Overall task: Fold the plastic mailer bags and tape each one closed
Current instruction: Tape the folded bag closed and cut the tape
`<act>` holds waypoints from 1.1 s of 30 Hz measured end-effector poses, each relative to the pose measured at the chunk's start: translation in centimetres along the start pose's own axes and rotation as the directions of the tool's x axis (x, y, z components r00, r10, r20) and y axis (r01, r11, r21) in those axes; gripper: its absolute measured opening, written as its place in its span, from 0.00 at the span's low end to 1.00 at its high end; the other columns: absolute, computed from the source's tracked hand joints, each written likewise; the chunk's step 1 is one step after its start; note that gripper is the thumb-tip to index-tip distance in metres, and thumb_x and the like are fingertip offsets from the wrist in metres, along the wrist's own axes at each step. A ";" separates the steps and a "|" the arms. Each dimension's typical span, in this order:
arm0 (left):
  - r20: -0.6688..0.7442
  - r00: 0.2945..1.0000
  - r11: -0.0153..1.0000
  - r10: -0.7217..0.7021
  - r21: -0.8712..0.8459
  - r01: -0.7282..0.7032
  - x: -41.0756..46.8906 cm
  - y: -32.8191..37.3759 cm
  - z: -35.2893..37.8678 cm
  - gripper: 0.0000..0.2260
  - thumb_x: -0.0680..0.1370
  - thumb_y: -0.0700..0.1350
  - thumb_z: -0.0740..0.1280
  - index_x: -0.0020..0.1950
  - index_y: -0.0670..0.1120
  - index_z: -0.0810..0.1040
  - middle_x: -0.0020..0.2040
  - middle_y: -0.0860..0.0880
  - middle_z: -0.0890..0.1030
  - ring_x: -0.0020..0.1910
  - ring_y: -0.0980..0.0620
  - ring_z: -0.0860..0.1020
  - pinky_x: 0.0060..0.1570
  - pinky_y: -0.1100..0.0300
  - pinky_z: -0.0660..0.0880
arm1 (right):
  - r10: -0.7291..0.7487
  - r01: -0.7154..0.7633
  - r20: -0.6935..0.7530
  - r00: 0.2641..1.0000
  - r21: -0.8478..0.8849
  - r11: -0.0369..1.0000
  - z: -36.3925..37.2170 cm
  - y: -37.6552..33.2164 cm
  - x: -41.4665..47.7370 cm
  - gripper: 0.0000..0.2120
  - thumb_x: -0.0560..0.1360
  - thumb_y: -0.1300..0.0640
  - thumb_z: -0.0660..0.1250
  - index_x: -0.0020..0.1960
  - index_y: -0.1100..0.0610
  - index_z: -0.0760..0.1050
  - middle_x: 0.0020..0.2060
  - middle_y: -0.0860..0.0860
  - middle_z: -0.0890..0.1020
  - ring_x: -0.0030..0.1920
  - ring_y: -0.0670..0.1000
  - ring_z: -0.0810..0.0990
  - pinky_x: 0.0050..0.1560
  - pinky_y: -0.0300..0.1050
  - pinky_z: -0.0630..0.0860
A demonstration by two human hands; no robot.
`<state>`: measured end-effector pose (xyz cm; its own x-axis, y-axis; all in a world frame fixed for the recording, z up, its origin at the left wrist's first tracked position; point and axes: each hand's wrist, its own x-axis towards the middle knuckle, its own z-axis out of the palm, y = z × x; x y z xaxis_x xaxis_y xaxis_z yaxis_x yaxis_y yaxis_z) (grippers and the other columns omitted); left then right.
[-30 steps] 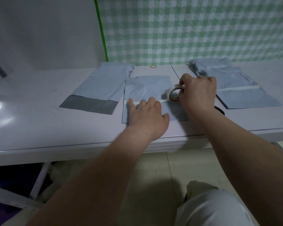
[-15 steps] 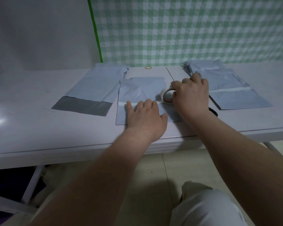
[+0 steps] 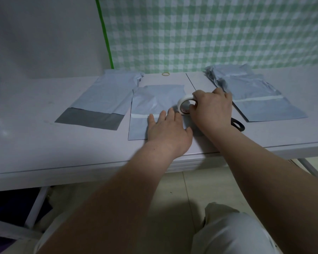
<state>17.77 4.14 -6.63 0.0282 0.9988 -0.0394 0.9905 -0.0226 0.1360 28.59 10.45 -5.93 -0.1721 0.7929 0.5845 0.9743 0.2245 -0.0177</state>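
A folded grey-blue mailer bag [image 3: 154,99] lies flat in the middle of the white table [image 3: 26,143], with a strip of white tape [image 3: 139,116] across its folded edge. My left hand [image 3: 168,130] presses flat on the bag's near part, fingers spread over the tape line. My right hand [image 3: 212,109] grips a white tape roll [image 3: 183,105] standing on edge on the bag's right side, just right of my left fingertips.
An unfolded mailer [image 3: 107,99] with its dark grey flap [image 3: 89,119] lies to the left. A pile of taped mailers [image 3: 253,96] sits at the right. A dark loop [image 3: 237,123] lies behind my right wrist. A rubber band [image 3: 165,74] rests near the checked backdrop.
My right hand has drawn the tape roll leftward along the fold, closer to my left fingertips. My left hand stays pressed on the bag. The camera view shifted slightly.
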 end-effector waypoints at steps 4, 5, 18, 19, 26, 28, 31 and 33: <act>0.006 1.000 0.999 0.002 0.032 -0.003 0.0 0.0 -0.1 0.28 0.81 0.57 0.47 0.78 0.46 0.48 0.79 0.49 0.48 0.77 0.47 0.47 0.72 0.39 0.42 | 0.047 -0.049 0.059 0.997 0.042 0.998 -0.2 -0.1 0.2 0.09 0.74 0.58 0.61 0.51 0.56 0.78 0.42 0.56 0.82 0.52 0.59 0.73 0.52 0.49 0.62; 0.004 1.000 0.999 0.003 0.039 -0.003 -0.1 0.0 -0.2 0.28 0.81 0.57 0.47 0.78 0.46 0.49 0.79 0.49 0.48 0.77 0.47 0.47 0.72 0.39 0.42 | 0.057 -0.060 0.057 0.997 0.062 0.996 -0.2 -0.1 0.2 0.10 0.74 0.59 0.62 0.52 0.56 0.78 0.43 0.56 0.82 0.53 0.59 0.73 0.52 0.49 0.62; 0.025 1.000 0.997 -0.013 0.076 0.011 -0.2 0.2 -0.5 0.28 0.81 0.58 0.46 0.78 0.46 0.49 0.79 0.48 0.47 0.77 0.48 0.47 0.72 0.38 0.42 | 0.074 -0.076 0.019 0.997 0.062 0.995 -0.8 0.5 0.6 0.12 0.72 0.63 0.63 0.54 0.55 0.78 0.41 0.57 0.81 0.57 0.58 0.72 0.53 0.47 0.58; 0.028 1.000 0.997 -0.014 0.076 0.012 -0.3 0.2 -0.5 0.28 0.81 0.58 0.46 0.78 0.46 0.48 0.79 0.48 0.47 0.77 0.47 0.47 0.72 0.38 0.42 | 0.070 -0.071 0.013 0.997 0.056 0.996 -0.8 0.6 0.6 0.12 0.71 0.63 0.63 0.53 0.55 0.78 0.41 0.57 0.82 0.58 0.58 0.72 0.53 0.47 0.57; 0.036 0.999 0.997 -0.015 0.078 0.012 -0.3 0.2 -0.5 0.29 0.81 0.58 0.45 0.78 0.45 0.47 0.79 0.48 0.46 0.77 0.47 0.47 0.72 0.38 0.42 | 0.042 -0.041 0.023 0.999 -0.030 0.999 -1.5 1.2 0.7 0.14 0.69 0.66 0.65 0.52 0.56 0.77 0.38 0.58 0.80 0.55 0.59 0.72 0.52 0.46 0.56; 0.033 0.999 0.997 -0.014 0.079 0.011 -0.3 0.2 -0.5 0.29 0.81 0.58 0.45 0.78 0.45 0.47 0.79 0.48 0.46 0.77 0.47 0.47 0.72 0.37 0.42 | 0.027 -0.025 0.027 0.999 -0.064 0.998 -1.6 1.4 0.9 0.13 0.68 0.68 0.66 0.51 0.58 0.77 0.36 0.58 0.79 0.52 0.60 0.73 0.52 0.48 0.59; 0.030 1.000 0.997 -0.011 0.081 0.009 -0.3 0.2 -0.6 0.28 0.81 0.58 0.45 0.78 0.45 0.48 0.79 0.48 0.47 0.77 0.47 0.47 0.72 0.37 0.42 | 0.015 -0.015 0.002 1.000 -0.102 0.995 -1.4 1.6 1.0 0.13 0.63 0.70 0.67 0.46 0.60 0.78 0.30 0.60 0.78 0.46 0.61 0.74 0.48 0.49 0.61; 0.029 1.000 0.997 -0.013 0.079 0.010 -0.3 0.2 -0.5 0.28 0.81 0.57 0.45 0.78 0.45 0.49 0.79 0.48 0.47 0.77 0.47 0.48 0.72 0.37 0.42 | 0.018 -0.023 -0.040 0.999 -0.107 0.994 -1.2 1.7 0.9 0.13 0.59 0.71 0.68 0.42 0.61 0.77 0.26 0.59 0.76 0.42 0.61 0.74 0.45 0.48 0.61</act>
<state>17.86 3.82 -6.05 0.0196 0.9974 -0.0693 0.9983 -0.0157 0.0565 30.26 10.89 -4.46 -0.1481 0.7736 0.6162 0.9879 0.1444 0.0562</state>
